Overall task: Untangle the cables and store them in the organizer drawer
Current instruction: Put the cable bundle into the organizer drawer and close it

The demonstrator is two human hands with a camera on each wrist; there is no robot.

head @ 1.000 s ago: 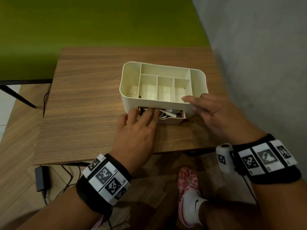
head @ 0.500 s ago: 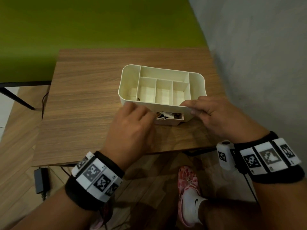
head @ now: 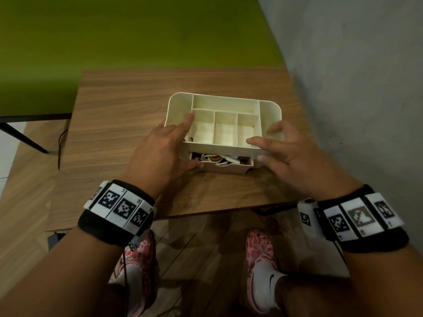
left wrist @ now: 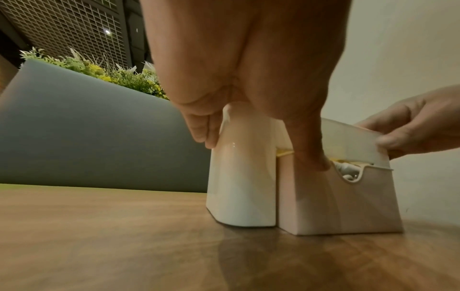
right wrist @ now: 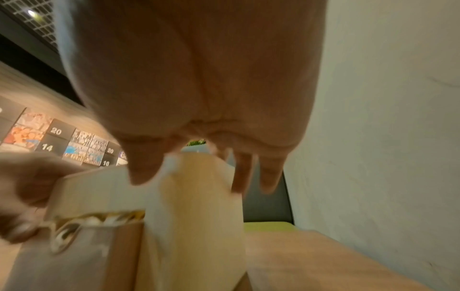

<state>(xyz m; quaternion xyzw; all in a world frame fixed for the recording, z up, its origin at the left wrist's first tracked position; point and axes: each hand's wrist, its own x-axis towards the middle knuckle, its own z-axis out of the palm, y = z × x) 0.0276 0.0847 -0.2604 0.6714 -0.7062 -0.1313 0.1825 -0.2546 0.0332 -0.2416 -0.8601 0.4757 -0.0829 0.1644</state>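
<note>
A cream organizer (head: 178, 104) with several top compartments stands on the wooden table (head: 128, 124). Its drawer (head: 229, 167) sticks out a little at the front, with white cables (head: 214, 156) coiled inside. My left hand (head: 183, 140) grips the organizer's left end, index finger over the rim and thumb on the drawer's front corner. My right hand (head: 265, 139) holds the right front corner, thumb on the front rim. The left wrist view shows the thumb (left wrist: 308, 153) on the drawer (left wrist: 343, 202) and the cables (left wrist: 348, 169) showing in its notch. The right wrist view is blurred.
A grey wall (head: 354, 110) runs close along the table's right side. A green panel (head: 114, 30) stands behind it. A thin black cord (head: 60, 145) hangs off the left edge, and a dark adapter (head: 55, 239) lies on the floor. My pink shoes (head: 261, 259) are below the front edge.
My left hand has left the drawer's opening and moved to the organizer's left end. My right hand has spread over the right front corner. The drawer stays slightly out.
</note>
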